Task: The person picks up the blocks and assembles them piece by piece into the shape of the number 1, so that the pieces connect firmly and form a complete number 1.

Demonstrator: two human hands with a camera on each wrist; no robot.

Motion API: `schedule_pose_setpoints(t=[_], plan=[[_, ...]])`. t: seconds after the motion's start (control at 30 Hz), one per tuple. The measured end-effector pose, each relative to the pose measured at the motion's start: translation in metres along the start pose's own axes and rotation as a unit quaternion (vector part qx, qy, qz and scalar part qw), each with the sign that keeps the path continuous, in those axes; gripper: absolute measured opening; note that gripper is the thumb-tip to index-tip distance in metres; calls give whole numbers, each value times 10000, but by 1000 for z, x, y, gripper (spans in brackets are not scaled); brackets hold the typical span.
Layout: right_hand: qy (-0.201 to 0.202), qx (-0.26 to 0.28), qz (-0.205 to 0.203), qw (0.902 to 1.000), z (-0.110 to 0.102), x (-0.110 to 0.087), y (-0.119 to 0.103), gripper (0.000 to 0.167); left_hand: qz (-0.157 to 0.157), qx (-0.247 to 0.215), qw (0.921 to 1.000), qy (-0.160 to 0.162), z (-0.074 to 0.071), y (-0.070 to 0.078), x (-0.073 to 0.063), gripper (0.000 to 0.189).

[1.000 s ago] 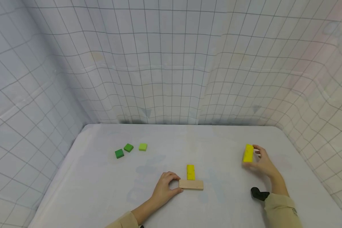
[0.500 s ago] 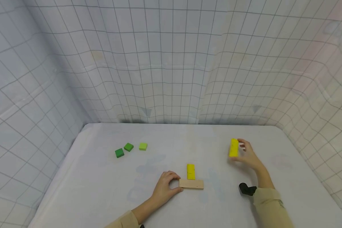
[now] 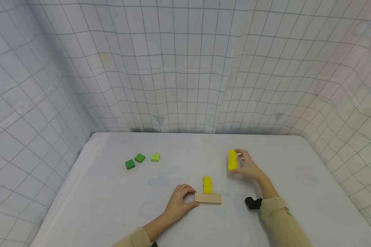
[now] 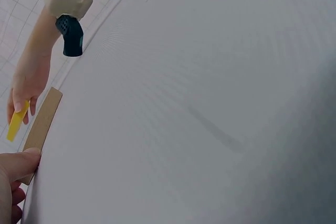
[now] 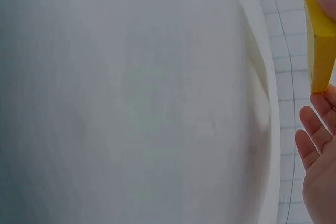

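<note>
My left hand (image 3: 180, 202) pinches the left end of a plain wooden block (image 3: 208, 198), thumb at its near side and fingers at its far side. Just beyond that block lies a yellow block (image 3: 207, 185), end-on to it in the head view. My right hand (image 3: 248, 168) holds a second yellow block (image 3: 232, 160) between thumb and fingertips, to the right of and farther back than the first. In the right wrist view this yellow block (image 5: 321, 40) sits between the thumb and one fingertip, the other fingers spread below. The left wrist view shows the wooden block (image 4: 44, 121) under my left thumb.
Toward the back left of the white table (image 3: 105, 192) lie two dark green blocks (image 3: 130, 164) and a light green block (image 3: 155, 157). A gridded white curtain (image 3: 185, 68) surrounds the table's back and sides. A black wrist camera (image 3: 253, 203) juts from the right sleeve.
My right hand has carried the yellow block leftward from the right side of the table toward the middle. My left hand and the wooden block have stayed in place.
</note>
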State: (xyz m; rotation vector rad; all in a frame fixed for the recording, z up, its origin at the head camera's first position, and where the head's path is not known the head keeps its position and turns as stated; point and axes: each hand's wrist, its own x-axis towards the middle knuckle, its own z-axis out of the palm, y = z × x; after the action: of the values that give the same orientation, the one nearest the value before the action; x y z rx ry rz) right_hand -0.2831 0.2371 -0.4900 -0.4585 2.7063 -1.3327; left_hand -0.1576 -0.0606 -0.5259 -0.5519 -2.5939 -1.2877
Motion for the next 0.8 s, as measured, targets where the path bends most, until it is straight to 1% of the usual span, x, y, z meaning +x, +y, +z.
schedule_pose_setpoints(t=[0.13,0.43,0.8], plan=[[-159,-148,-58,9997,12,7,-8,95,-11,4,10000,-3,1,-1,1,32],[-381,-199,-80,9990,33,18,-25,94,-27,82,10000,-11,1,-1,1,33],[-541,-239,-45,9982,51,27,-33,96,-88,70,9999,-89,0,-1,1,32]])
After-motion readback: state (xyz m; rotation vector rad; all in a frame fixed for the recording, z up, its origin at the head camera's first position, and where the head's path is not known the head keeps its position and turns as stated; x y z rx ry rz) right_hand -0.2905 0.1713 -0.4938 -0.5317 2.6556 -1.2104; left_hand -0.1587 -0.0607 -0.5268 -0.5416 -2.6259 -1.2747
